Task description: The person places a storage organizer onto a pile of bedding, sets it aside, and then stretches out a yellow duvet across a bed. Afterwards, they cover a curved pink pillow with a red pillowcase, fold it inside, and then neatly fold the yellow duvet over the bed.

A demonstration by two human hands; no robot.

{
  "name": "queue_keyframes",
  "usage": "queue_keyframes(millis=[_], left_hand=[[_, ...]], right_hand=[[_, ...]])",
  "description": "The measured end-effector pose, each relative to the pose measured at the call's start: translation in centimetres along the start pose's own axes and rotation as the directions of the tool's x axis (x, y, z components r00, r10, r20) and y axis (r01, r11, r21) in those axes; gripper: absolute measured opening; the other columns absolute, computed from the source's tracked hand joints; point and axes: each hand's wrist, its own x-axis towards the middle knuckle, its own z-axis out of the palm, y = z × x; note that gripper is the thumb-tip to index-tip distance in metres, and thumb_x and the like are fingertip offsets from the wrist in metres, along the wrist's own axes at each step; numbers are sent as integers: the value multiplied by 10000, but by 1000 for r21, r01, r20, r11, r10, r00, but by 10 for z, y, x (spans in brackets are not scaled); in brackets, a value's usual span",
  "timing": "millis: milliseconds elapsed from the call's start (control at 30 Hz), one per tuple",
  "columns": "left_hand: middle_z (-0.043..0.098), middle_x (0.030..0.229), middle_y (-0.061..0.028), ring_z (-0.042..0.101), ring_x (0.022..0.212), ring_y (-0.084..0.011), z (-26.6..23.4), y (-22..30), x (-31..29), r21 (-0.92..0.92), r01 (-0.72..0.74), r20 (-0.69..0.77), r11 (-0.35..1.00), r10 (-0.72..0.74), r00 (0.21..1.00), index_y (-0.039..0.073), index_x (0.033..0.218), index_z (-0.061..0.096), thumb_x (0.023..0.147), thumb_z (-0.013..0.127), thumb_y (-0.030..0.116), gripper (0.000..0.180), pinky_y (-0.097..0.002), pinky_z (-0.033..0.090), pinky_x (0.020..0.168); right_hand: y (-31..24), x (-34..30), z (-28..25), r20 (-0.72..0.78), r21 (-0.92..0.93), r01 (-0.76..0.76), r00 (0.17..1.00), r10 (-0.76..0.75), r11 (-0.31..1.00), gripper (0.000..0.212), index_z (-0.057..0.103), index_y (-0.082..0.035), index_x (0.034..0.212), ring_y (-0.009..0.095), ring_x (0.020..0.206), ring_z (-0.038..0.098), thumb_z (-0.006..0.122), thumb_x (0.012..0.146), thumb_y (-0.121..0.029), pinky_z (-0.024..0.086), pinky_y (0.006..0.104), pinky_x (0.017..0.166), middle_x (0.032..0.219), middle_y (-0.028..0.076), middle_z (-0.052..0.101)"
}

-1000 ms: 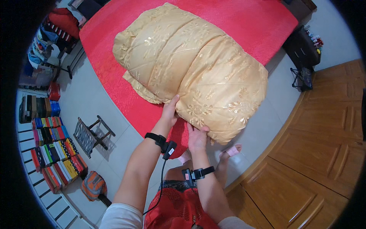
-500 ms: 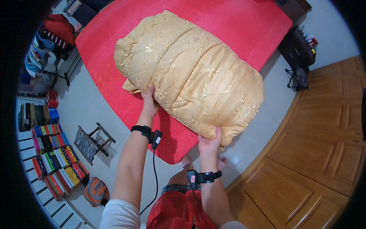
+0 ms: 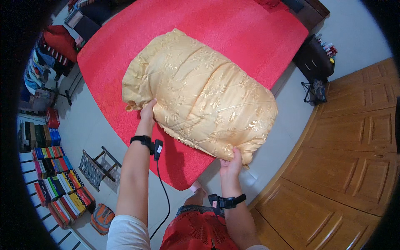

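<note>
A bulky folded quilt (image 3: 208,96), shiny gold with a woven flower pattern, lies slantwise over a bed with a red cover (image 3: 121,71). My left hand (image 3: 147,113) grips its near left edge; the thumb is on top and the other fingers are hidden beneath. At the near right corner, my right hand (image 3: 231,166) pinches the cloth between thumb and curled fingers. That corner hangs past the edge of the bed, over the floor. Both wrists wear black straps with small devices, and a cable runs down from the left one.
Wooden cabinet doors (image 3: 333,183) line the right side. A dark drawer unit (image 3: 313,58) holds small bottles. On the left stand a folding stool (image 3: 100,166), stacks of books (image 3: 62,179), an orange and grey backpack (image 3: 102,218) and piled clothes (image 3: 58,41).
The quilt has shifted a little left and toward me with both hands still on it. Its loose left flap now lies closer against the bundle.
</note>
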Motion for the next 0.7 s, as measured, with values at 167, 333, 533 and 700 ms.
queue_keyframes(millis=[167,333,533,700], left_hand=[[604,1124,-126,606,969,-241,36,6,-71,214,-108,22,971,106,994,-33,1192,533,775,674,159,480,-350,496,819],[597,1153,-107,588,1018,-224,71,0,-148,320,-211,30,924,212,977,-30,1206,521,806,640,196,474,-346,479,859],[597,1132,-114,585,993,-218,108,-1,-251,279,-202,-144,939,249,958,-60,1186,529,772,629,150,475,-321,462,861],[622,1062,-113,615,913,-219,169,-32,-316,102,-210,-225,972,228,947,-58,1140,553,755,639,130,437,-321,491,793]], right_hand=[[-79,16,8,45,-111,145,989,-141,983,523,460,-111,1264,266,1014,586,637,776,-174,508,434,796,1163,81,564],[-185,28,30,71,-284,137,990,-121,949,503,496,-104,1225,251,946,606,659,754,-169,517,408,735,1098,78,591],[-288,59,55,181,-624,125,983,-12,771,479,525,-80,1183,229,889,615,679,741,-183,517,393,652,1038,70,608],[-372,76,86,375,-744,237,922,97,625,416,566,-27,1114,222,851,629,678,738,-164,518,381,661,1006,112,626]])
